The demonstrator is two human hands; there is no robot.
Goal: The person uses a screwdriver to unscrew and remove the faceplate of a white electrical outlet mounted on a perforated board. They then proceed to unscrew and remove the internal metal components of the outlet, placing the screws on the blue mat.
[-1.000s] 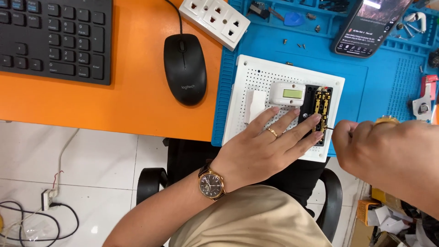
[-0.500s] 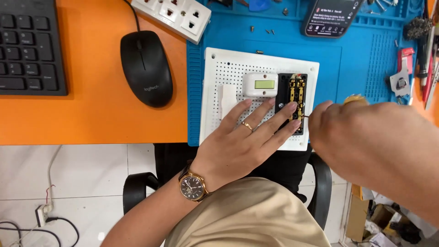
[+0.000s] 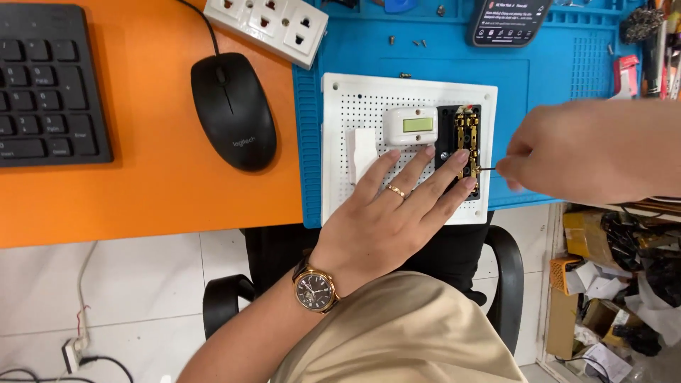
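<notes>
A white pegboard (image 3: 340,142) lies on a blue mat (image 3: 553,92), and everything here is placed from it. On its right part sits a black holder with brass contacts (image 3: 464,145); the left hand (image 3: 386,213) lies flat on the board, fingers spread, fingertips (one wears a ring) touching that holder. From the board's right edge the right hand (image 3: 589,152) pinches a thin tool (image 3: 486,169), fingers closed on it, tip at the holder. A small white display unit (image 3: 410,124) sits beside the holder. Left of the board is a black mouse (image 3: 233,110)
</notes>
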